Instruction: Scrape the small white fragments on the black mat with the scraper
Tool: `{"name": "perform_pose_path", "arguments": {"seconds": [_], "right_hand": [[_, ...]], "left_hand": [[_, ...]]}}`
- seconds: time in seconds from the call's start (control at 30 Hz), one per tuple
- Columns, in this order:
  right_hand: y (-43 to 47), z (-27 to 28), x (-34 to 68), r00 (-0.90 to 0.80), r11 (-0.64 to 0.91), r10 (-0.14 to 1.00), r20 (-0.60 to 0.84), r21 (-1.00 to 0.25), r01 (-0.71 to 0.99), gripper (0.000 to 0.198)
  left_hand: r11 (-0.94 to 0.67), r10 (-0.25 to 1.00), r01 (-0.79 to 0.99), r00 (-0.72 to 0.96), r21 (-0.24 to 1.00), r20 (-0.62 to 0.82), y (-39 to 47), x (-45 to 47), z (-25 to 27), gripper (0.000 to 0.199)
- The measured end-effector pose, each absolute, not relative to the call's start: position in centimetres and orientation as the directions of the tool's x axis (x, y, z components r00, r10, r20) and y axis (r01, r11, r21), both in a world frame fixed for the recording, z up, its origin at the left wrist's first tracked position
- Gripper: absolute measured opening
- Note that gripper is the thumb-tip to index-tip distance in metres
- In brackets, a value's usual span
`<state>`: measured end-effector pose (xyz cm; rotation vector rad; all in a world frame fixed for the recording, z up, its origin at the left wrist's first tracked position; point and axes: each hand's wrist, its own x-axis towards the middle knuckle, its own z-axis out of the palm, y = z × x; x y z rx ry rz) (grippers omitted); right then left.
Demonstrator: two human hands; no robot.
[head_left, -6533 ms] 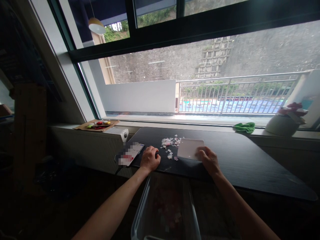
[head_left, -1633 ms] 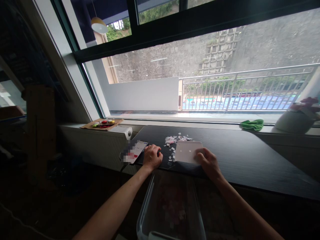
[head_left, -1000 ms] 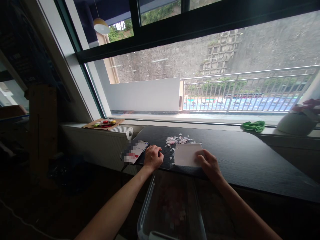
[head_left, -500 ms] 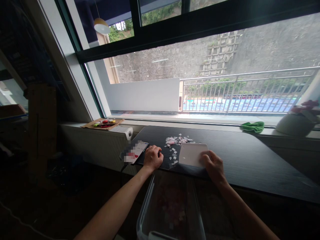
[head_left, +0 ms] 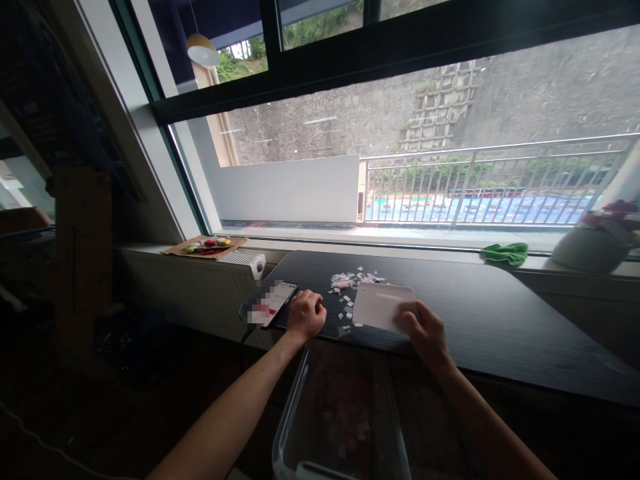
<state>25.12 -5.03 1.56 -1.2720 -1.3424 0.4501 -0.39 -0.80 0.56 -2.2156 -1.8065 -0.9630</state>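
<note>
My right hand [head_left: 429,333] grips the right edge of a flat white plastic scraper [head_left: 383,301], which has rounded corners and a small hole near one corner. The scraper is tilted over the dark table, beside several loose paper scraps [head_left: 349,301]. Behind it lies a pile of small white and pinkish scraps [head_left: 345,281]. My left hand [head_left: 306,315] rests closed at the table's front edge, left of the scraps. Something small and dark shows by its thumb; I cannot make it out. Below the edge stands a clear plastic bin [head_left: 291,407] with scraps inside.
A phone [head_left: 274,303] lies at the left end of the black table [head_left: 480,313]. On the windowsill are a brown board [head_left: 175,249] with colourful items, a green cloth [head_left: 505,254] and a pale rounded pot [head_left: 590,243]. A radiator [head_left: 200,280] stands at left.
My right hand has shifted the scraper slightly left and away from me, towards the scraps. My left hand has hardly moved.
</note>
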Motion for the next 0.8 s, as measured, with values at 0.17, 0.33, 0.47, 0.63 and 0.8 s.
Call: {"name": "perform_pose_path", "arguments": {"seconds": [0.17,0.33,0.47,0.63,0.8], "right_hand": [[-4.8,1.4,24.8,0.074,0.357,0.9,0.43,-0.824,0.44,0.019],[-5.0,1.3,25.5,0.108,0.338,0.904,0.413,-0.848,0.408,0.017],[-5.2,1.3,27.3,0.261,0.266,0.885,0.386,-0.878,0.398,0.017],[-5.4,1.5,27.7,0.254,0.271,0.885,0.391,-0.875,0.402,0.019],[-6.0,2.4,27.6,0.289,0.263,0.842,0.456,-0.814,0.518,0.02]], "left_hand": [[-0.266,0.845,0.922,0.081,0.283,0.529,-0.8,-0.3,0.6,0.014],[-0.273,0.839,0.918,0.081,0.287,0.538,-0.8,-0.4,0.5,0.014],[-0.273,0.839,0.917,0.079,0.29,0.538,-0.8,-0.3,0.6,0.013],[-0.271,0.842,0.917,0.079,0.292,0.534,-0.9,-0.3,0.6,0.014],[-0.274,0.838,0.915,0.076,0.296,0.54,-0.9,-0.3,0.6,0.014]]}}
